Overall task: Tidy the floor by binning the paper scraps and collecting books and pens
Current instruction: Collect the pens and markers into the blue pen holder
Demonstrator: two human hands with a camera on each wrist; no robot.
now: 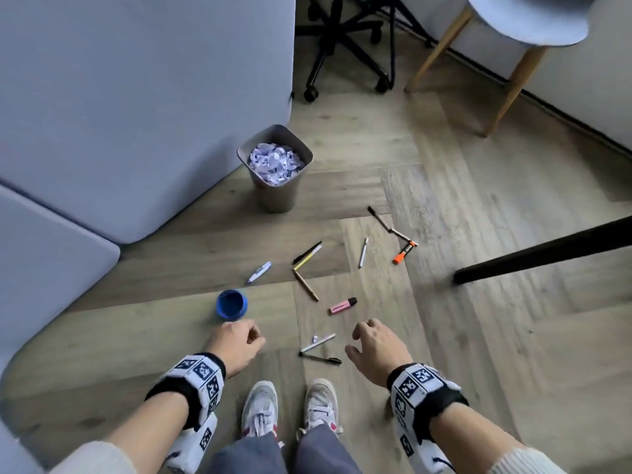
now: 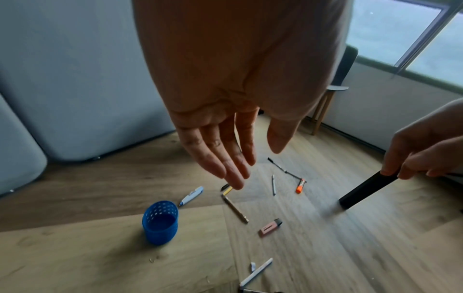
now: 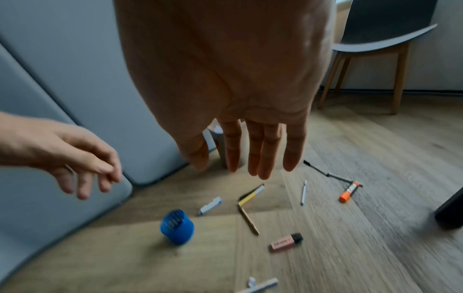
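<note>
**Pens scattered ahead of both hands, none yet picked up**

Pens are seen strewn over the wooden floor (image 1: 461,206), beyond and between the two hands. Nothing is held by either: the left hand (image 1: 236,347) hangs with fingers loosely curled, and the right hand (image 1: 378,350) is spread with fingers relaxed. Both hover above the floor, touching nothing.

Nearest, between the hands, a white pen (image 1: 318,343) and a black pen (image 1: 321,359) lie close together, with one small paper scrap (image 1: 315,339) just beside the white one. Just beyond the right hand's fingertips lies a pink highlighter (image 1: 343,305). A blue perforated pen cup (image 1: 231,304) stands upright just beyond the left hand, apparently empty. Farther out are a tan pen (image 1: 306,285), a yellow-and-white pen (image 1: 307,257) and an orange marker (image 1: 404,253) well off to the right-hand side. The bin (image 1: 275,165), well beyond the left hand, is already filled with crumpled paper. No books are seen in any view.

The paper stage is judged nearly done, one scrap remaining; the pen-collecting step appears to be just starting. A lowering of a hand to the nearest pens is called for next, with a fingertip pinch on a thin barrel lying flat, then a carry to the cup. The stray scrap would need to be taken separately to the bin.
</note>
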